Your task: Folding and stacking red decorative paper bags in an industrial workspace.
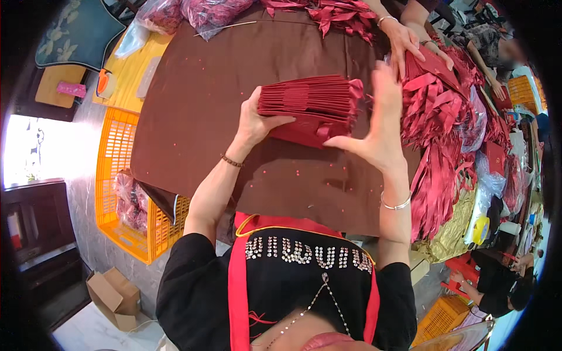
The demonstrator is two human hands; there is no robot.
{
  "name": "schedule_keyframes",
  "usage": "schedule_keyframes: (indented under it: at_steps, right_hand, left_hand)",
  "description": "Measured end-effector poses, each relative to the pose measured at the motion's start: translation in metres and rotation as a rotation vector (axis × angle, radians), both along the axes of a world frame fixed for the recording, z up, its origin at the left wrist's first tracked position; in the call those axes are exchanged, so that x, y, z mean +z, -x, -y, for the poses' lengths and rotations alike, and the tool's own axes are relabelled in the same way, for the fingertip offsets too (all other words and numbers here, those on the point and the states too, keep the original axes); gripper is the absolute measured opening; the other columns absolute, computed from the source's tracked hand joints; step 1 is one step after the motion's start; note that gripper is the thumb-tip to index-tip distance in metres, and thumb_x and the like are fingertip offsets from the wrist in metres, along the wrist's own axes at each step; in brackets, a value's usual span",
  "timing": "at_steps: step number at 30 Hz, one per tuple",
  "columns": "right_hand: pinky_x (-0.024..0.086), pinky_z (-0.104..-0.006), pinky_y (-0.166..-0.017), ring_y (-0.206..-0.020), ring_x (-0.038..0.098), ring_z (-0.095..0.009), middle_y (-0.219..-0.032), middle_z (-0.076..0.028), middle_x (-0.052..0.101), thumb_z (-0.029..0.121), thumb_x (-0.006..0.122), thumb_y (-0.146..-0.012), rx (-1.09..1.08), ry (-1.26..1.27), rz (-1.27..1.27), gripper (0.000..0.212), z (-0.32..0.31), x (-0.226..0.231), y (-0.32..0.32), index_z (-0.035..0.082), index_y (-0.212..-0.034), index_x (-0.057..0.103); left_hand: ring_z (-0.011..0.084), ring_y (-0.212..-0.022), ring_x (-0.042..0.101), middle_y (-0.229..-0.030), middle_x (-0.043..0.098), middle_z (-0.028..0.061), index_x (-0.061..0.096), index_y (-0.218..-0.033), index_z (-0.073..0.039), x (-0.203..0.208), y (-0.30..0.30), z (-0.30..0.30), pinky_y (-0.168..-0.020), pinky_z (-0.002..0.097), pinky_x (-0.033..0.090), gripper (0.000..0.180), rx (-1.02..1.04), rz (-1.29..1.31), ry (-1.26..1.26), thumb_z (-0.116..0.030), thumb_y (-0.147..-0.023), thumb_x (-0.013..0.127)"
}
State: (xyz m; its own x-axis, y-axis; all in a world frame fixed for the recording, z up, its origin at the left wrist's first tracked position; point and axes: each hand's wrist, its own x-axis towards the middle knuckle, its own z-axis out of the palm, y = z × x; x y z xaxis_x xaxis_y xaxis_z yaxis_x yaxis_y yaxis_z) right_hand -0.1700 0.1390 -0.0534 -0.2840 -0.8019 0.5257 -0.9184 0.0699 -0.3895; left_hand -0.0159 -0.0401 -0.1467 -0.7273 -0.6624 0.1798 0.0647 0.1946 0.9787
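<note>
A thick stack of flat, dark red folded card pieces (301,96) is over the middle of the brown-covered table (193,117). Their layered edges face up, and red ribbon ends stick out on the right. My left hand (254,120) grips the stack's left end, thumb along the front face. My right hand (380,128) is spread wide beside the right end, its thumb close to the lower ribbon; whether that thumb touches it, I cannot tell.
Red ribbons (430,111) hang in a heap along the table's right side, where another person's hands (404,44) handle a red piece. Clear bags of red items (213,11) lie at the far edge. An orange crate (117,140) stands left, a cardboard box (114,295) lower left.
</note>
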Motion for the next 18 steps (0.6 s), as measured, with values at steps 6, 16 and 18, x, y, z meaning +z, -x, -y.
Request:
schedule_keyframes:
  at_steps: [6,16,18]
  right_hand:
    - [0.034,-0.0427,-0.098,-0.116,0.041,-0.031,-0.125,-0.016,0.038,0.032,0.082,-0.055,0.193,-0.220,0.086,0.092,0.029,-0.036,0.021,0.004,-0.129,0.035]
    - [0.039,-0.0362,-0.096,-0.121,0.038,-0.029,-0.133,-0.014,0.031,0.019,0.083,-0.055,0.284,-0.153,0.287,0.081,0.023,-0.048,0.020,0.007,-0.123,0.040]
    - [0.039,-0.0367,-0.097,-0.123,0.037,-0.030,-0.136,-0.014,0.030,0.018,0.083,-0.057,0.297,-0.143,0.248,0.081,0.026,-0.049,0.020,0.007,-0.124,0.039]
  left_hand:
    - [0.0110,-0.097,0.056,-0.104,0.061,0.0045,0.049,-0.108,-0.002,-0.016,0.002,-0.006,-0.088,0.0287,0.046,0.058,-0.132,-0.116,-0.284,-0.002,-0.060,0.081]
    - [0.0239,-0.116,0.043,-0.128,0.038,0.0144,0.008,-0.140,-0.010,-0.002,-0.009,-0.001,-0.099,0.0389,0.037,0.125,-0.229,-0.264,0.215,-0.035,-0.047,0.087]
    - [0.0230,-0.113,0.046,-0.125,0.042,0.0137,0.012,-0.139,-0.009,-0.017,-0.002,-0.007,-0.095,0.0377,0.040,0.118,-0.147,-0.284,0.200,-0.033,-0.051,0.087]
